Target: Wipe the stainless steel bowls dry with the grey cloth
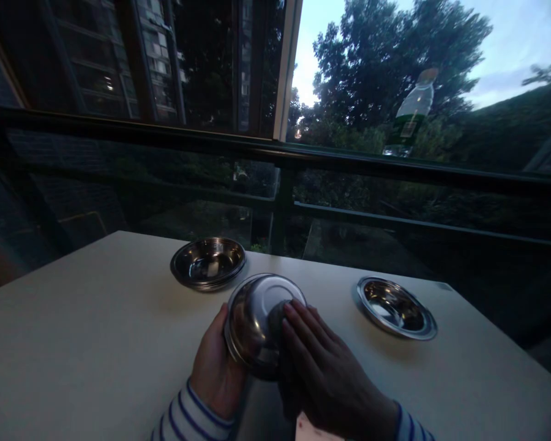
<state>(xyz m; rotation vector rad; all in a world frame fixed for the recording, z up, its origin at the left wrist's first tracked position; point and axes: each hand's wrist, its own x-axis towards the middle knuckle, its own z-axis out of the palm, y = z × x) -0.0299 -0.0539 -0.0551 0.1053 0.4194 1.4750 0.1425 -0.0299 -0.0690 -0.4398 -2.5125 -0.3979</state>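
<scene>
A shiny metal bowl (pixel 257 331) is tipped with its underside toward me, above the near middle of the table. My left hand (pixel 218 361) is closed on its left edge, thumb at the rim. Across the bowl's right side lies my right hand (pixel 324 361), its fingers pressing a dark cloth (pixel 287 383) against the metal. Much of the cloth is hidden under that hand. Farther back stands a small stack of metal bowls (pixel 209 263). To the right, another metal bowl (pixel 395 309) rests face up, seemingly with more than one rim.
The white table (pixel 96 331) ends at a dark railing (pixel 284 156) with glass below it. A bottle with a green label (pixel 411 116) stands on or behind the rail at the right. A pale spotted item (pixel 310 429) shows at the bottom edge. Something blurred is at the far left.
</scene>
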